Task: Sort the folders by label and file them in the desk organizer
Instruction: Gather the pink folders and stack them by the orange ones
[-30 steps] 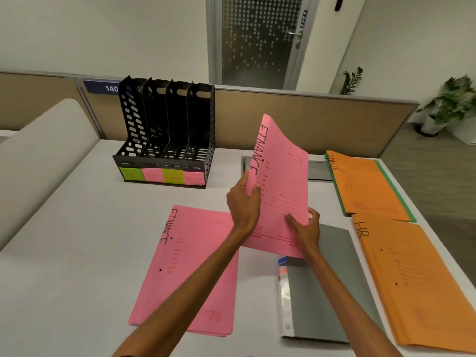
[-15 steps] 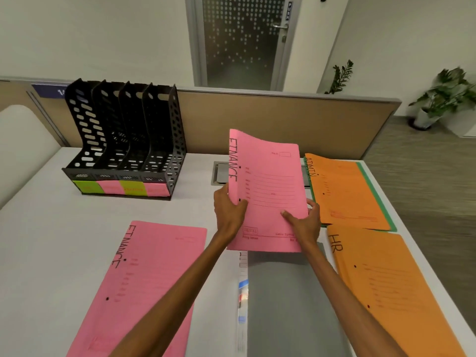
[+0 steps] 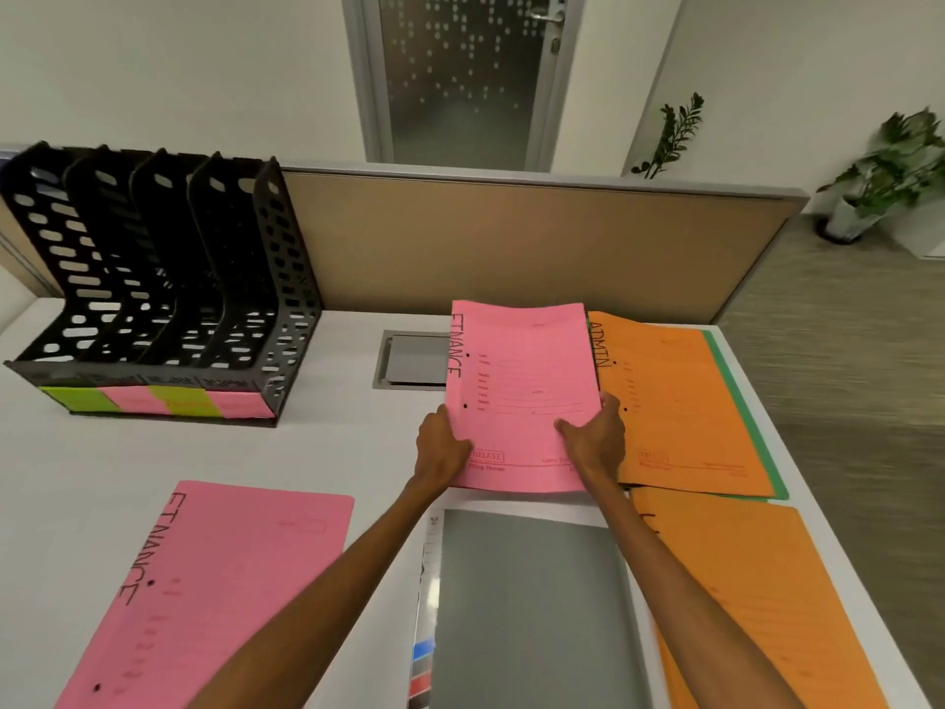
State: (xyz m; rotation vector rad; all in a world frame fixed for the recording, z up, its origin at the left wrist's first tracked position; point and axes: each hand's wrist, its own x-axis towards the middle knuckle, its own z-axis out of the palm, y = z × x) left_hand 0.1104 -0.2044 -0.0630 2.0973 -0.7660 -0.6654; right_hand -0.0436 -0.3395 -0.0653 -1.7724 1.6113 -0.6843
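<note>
A pink folder (image 3: 521,391) with "FINANCE" handwritten down its left edge is held in both hands over the far middle of the white tabletop (image 3: 317,452), face up. Its right edge overlaps the left edge of an orange "ADMIN" folder (image 3: 680,401); whether it touches anything beneath cannot be told. The left hand (image 3: 440,447) grips its lower left edge. The right hand (image 3: 595,442) grasps the lower right, thumb laid on the front face.

Just near of it lies a grey binder (image 3: 532,606) with coloured tabs along its left side. A second pink "FINANCE" folder (image 3: 220,591) lies flat at the near left. A green folder (image 3: 744,411) peeks out under the ADMIN one, and another orange folder (image 3: 757,606) lies at the near right, its label hidden by the forearm.

The black four-slot desk organizer (image 3: 153,299) stands at the far left, with green and pink labels along its front. A grey cable hatch (image 3: 409,360) sits in the tabletop before a tan partition (image 3: 511,237).
</note>
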